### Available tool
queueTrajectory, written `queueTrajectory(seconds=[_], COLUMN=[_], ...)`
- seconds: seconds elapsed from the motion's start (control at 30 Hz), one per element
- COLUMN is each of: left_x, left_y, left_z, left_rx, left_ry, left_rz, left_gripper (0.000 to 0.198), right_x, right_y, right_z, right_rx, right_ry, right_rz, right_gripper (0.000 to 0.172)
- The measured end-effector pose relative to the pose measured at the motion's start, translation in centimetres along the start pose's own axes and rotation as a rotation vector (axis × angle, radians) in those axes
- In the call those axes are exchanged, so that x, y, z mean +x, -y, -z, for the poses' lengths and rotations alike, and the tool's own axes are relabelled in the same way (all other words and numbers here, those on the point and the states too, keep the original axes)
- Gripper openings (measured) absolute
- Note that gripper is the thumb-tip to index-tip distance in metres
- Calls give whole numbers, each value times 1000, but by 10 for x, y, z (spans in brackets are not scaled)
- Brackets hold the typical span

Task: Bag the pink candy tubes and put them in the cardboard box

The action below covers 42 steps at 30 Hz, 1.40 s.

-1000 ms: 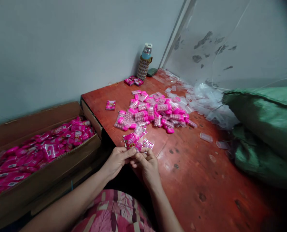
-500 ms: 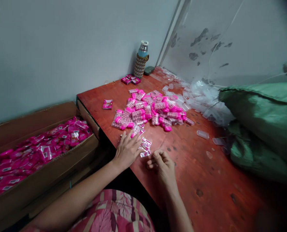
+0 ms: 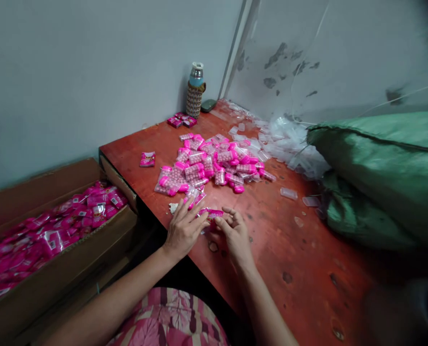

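Observation:
My left hand [image 3: 182, 226] lies with its fingers spread flat on small pink-and-clear packets [image 3: 195, 196] at the near edge of the red wooden table [image 3: 271, 240]. My right hand [image 3: 234, 230], just to its right, pinches one end of a pink packet [image 3: 213, 213] between thumb and fingertips. Behind both hands lies a heap of clear cases filled with pink balls [image 3: 214, 163]. Part of the held packet is hidden by my fingers.
An open cardboard box [image 3: 66, 259] holding several pink packets stands left of the table. A green sack [image 3: 379, 178] fills the right side, with a pile of empty clear cases [image 3: 289, 144] beside it. A bottle in a woven sleeve [image 3: 195, 91] stands at the back corner.
A second ago both hands held a pink packet above the table edge. The left hand went down flat onto the packets; the right hand has now taken hold of a pink packet.

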<state>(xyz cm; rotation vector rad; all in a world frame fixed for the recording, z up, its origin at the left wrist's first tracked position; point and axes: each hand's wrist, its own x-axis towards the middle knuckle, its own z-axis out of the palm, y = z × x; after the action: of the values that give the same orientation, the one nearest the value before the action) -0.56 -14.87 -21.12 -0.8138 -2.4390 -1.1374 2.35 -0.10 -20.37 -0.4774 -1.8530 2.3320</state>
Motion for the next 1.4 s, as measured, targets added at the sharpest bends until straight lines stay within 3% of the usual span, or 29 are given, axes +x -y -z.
queueTrajectory(seconds=[0.13, 0.2, 0.27, 0.37, 0.57, 0.67, 0.77, 0.9, 1.0, 1.23, 1.3, 1.4], left_x=[4, 5, 6, 5, -1, -2, 0, 4, 6, 9, 8, 6], left_y=[-9, -11, -10, -8, -7, -8, -8, -5, -1, -2, -2, -3], left_z=[9, 11, 11, 11, 10, 10, 15, 24, 26, 24, 25, 26], left_rx=[-562, -841, -1006, -1037, -1056, -1106, -1133, -1159, -1224, -1384, -1392, -1394], left_ry=[111, 231, 294, 240, 131, 112, 95, 19, -44, -129, -142, -156], left_rz=[489, 722, 853, 938, 1017, 1068, 1103, 1176, 1217, 1221, 1213, 1217], left_gripper=[42, 37, 31, 25, 21, 21, 22, 22, 21, 13, 11, 10], right_x=[2, 1, 3, 17, 86, 115, 125, 112, 86, 16, 8, 4], right_y=[5, 9, 13, 24, 50, 51, 45, 41, 39, 21, 18, 18], right_z=[-2, -2, -1, 9, 39, 40, 38, 44, 54, 55, 54, 56], right_rx=[22, -42, -149, -384, -1085, -1438, -1609, -1623, -1488, -808, -775, -833], right_ry=[47, 120, 201, 221, -201, -132, -22, -2, -16, 35, -8, -50], right_rz=[8, -3, -28, 54, 429, 555, 596, 574, 520, 2, -11, 90], right_gripper=[31, 31, 30, 22, 29, 31, 30, 27, 28, 38, 34, 29])
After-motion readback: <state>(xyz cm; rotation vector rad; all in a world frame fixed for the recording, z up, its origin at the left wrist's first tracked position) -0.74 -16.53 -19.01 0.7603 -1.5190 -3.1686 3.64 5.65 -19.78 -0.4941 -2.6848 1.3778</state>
